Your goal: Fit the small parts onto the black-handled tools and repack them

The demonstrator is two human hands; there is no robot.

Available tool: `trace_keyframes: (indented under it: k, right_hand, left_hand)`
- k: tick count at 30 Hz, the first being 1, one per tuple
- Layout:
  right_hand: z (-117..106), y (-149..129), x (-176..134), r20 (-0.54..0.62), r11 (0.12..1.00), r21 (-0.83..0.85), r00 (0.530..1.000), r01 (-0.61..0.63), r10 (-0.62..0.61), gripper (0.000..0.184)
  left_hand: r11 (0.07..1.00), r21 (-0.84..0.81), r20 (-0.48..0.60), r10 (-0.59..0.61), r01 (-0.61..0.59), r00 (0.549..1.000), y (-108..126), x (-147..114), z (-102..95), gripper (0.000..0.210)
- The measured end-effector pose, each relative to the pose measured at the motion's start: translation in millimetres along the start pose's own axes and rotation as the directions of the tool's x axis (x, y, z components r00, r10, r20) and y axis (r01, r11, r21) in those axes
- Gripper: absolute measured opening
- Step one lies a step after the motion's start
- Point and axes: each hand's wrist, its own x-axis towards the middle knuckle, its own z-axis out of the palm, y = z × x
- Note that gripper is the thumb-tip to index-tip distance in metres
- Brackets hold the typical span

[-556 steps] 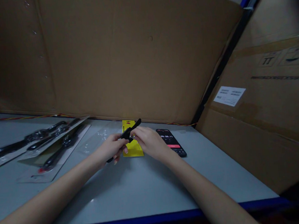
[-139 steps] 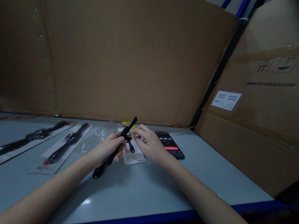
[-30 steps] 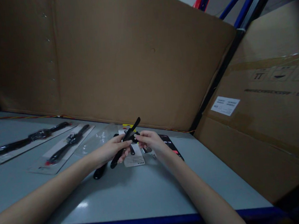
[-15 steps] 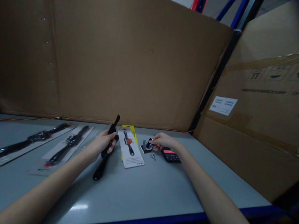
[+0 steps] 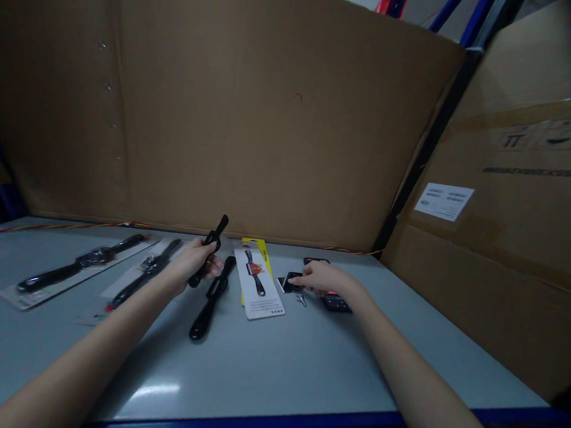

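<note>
My left hand (image 5: pixel 196 262) is closed around a black spokeshave (image 5: pixel 222 225), raised above the table and slanting up to the right. Just below it, a second black spokeshave (image 5: pixel 203 321) lies on the tabletop. To the right, my right hand (image 5: pixel 324 277) has its fingertips together on a small black plate (image 5: pixel 294 280), low over the table. A shiny flat piece (image 5: pixel 282 285) lies beside that plate. Small screws (image 5: pixel 301 300) rest just in front. Between my hands is a white printed card (image 5: pixel 267 302), partly over a yellow one (image 5: pixel 264 248).
Two packaged spokeshaves (image 5: pixel 56 277) (image 5: pixel 140 281) lie on the left of the grey table (image 5: pixel 258 374). A black device (image 5: pixel 338 303) sits partly under my right hand. Cardboard (image 5: pixel 258 124) stands along the back, and a large carton (image 5: pixel 509 236) on the right.
My left hand has lifted its spokeshave away from the one on the table, which now shows whole. My right hand has lowered the small black plate toward the shiny piece. The view has shifted slightly left.
</note>
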Motion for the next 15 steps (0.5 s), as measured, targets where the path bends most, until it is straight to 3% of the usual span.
trace_keyframes:
  k: [2,5,10,15]
  right_hand:
    - [-2,-3,-3,-0.055,0.988,-0.155,0.998,0.022,-0.031,0.047]
    - [-4,-6,-6,-0.103,0.975,-0.222,0.994,0.023,-0.047,0.049]
    - [-6,-9,-7,-0.213,0.979,-0.205,0.977,-0.021,-0.024,0.046]
    - [-8,-15,-11,-0.36,0.982,-0.185,0.932,-0.036,-0.034,0.044]
  left_hand:
    - [0.997,0.072,-0.067,0.017,-0.012,0.998,2,1,-5.8,0.007]
    - [0.966,0.246,-0.138,0.111,-0.074,0.984,0,6,-18.2,0.008]
    - [0.836,0.531,-0.094,0.225,-0.142,0.97,-6,14,-34.4,0.017]
    - [0.862,0.486,-0.011,0.171,-0.144,0.985,-4,7,-25.1,0.011]
